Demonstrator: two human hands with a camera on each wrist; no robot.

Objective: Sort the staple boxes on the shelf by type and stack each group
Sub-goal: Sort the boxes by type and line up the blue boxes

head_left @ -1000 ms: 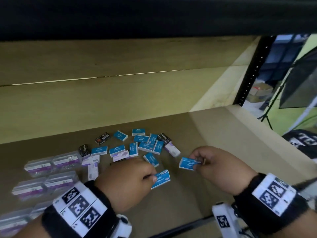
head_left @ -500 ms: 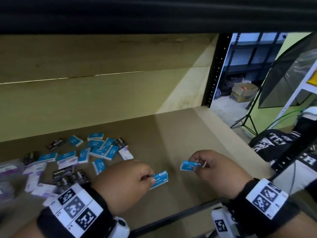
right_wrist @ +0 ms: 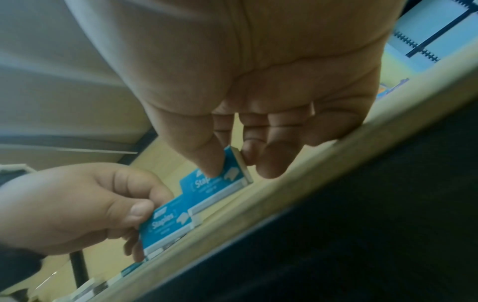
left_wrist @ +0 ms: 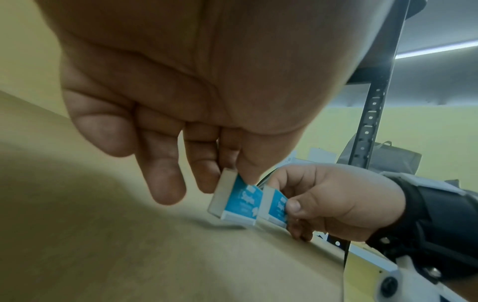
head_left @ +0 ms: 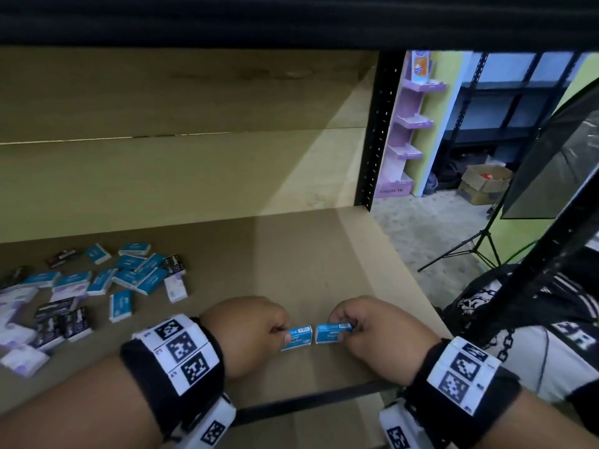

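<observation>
The left hand (head_left: 246, 332) pinches one blue staple box (head_left: 297, 338) between thumb and forefinger, the other fingers hanging loosely beside it, and the right hand (head_left: 372, 328) pinches a second blue box (head_left: 331, 332) the same way. The two boxes meet end to end just above the shelf (head_left: 308, 260), near its front edge. At about ten o'clock from the hands, well apart, lies the unsorted scatter (head_left: 97, 283) of blue, black and pale purple boxes. Each blue box looks like a small, stiff cardboard carton, likely dense for its size because of the staples inside, with smooth printed faces that may slip against each other in a stack. Holding the long sides rather than the end flaps seems the safer grip, since a flap might open and spill.
</observation>
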